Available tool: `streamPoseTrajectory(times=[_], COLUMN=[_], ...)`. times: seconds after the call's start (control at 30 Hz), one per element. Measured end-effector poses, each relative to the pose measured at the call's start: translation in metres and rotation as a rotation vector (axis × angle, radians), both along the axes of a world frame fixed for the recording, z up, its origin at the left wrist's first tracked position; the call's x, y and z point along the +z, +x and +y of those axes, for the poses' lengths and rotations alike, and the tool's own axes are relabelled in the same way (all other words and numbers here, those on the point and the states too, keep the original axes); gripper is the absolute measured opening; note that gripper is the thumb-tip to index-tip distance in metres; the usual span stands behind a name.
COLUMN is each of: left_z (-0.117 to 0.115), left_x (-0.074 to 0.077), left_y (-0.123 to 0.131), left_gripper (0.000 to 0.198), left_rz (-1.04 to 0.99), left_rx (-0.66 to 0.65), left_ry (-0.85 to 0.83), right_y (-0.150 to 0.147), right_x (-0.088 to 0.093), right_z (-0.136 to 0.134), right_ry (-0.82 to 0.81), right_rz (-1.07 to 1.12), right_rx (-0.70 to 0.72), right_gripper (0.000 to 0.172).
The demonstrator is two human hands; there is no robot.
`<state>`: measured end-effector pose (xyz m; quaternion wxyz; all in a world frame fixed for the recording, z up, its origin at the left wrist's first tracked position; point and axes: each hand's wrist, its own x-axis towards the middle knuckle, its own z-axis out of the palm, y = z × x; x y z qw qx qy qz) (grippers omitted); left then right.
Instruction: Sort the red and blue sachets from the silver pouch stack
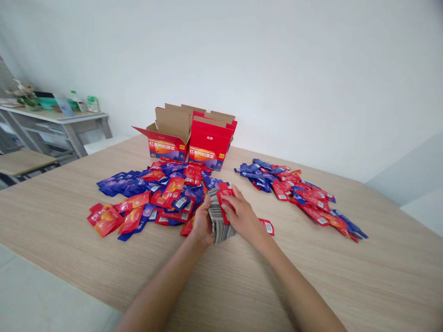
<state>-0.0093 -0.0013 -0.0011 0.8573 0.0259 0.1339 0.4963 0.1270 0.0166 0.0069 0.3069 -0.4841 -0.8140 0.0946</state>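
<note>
Nearest the camera, over the pale wooden table (363,286), both hands close around a stack of sachets (218,221) standing on edge. The left hand (201,222) cups the stack's left side, fingers curled shut against it, seemingly to keep the packets squared together. The right hand (241,213) presses from the other side, its thumb and fingertips pinching a red sachet (224,197) at the top of the stack. Just beyond and to the left, a loose heap of red and blue sachets (152,196) crowds the stack, some touching it. A smaller pile (301,193) lies well apart on the right. Farther back stand two open red cartons (194,138), flaps raised, before the white wall.
</note>
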Motion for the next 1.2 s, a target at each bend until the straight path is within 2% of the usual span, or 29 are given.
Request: streamPoseTrajectory(times=[0.1, 0.23, 0.43, 0.63, 0.7, 0.8, 0.83, 1.07, 1.2], left_z=[0.0, 0.0, 0.006, 0.014, 0.013, 0.01, 0.009, 0.006, 0.005], left_x=[-0.001, 0.0, 0.001, -0.008, -0.009, -0.008, -0.007, -0.003, -0.002], left_y=[0.002, 0.004, -0.01, -0.016, -0.014, -0.01, -0.009, -0.002, 0.0], left_gripper=[0.048, 0.053, 0.057, 0.053, 0.052, 0.056, 0.057, 0.055, 0.055], left_rz=[0.019, 0.02, -0.03, 0.055, 0.075, 0.039, 0.019, 0.017, 0.019], left_rx=[-0.004, -0.011, 0.041, 0.165, 0.181, 0.167, 0.159, 0.098, 0.083], left_ry=[-0.001, -0.033, -0.025, -0.058, -0.061, -0.054, -0.055, -0.071, -0.014], right_y=[0.001, 0.004, -0.001, -0.012, -0.014, -0.017, -0.017, -0.003, 0.0], right_x=[-0.003, 0.002, 0.02, 0.021, 0.019, 0.014, 0.013, 0.01, 0.012], right_z=[0.007, 0.007, -0.015, -0.037, -0.04, -0.04, -0.038, -0.026, -0.024], right_ry=[-0.009, -0.084, -0.027, -0.016, -0.037, -0.093, -0.112, -0.159, -0.127], right_rz=[-0.004, -0.186, -0.38, -0.458, -0.478, -0.498, -0.503, -0.424, -0.403], right_rx=[0.022, 0.068, 0.166, 0.18, 0.168, 0.196, 0.208, 0.343, 0.342], right_gripper=[0.041, 0.045, 0.045, 0.045, 0.057, 0.095, 0.102, 0.101, 0.104])
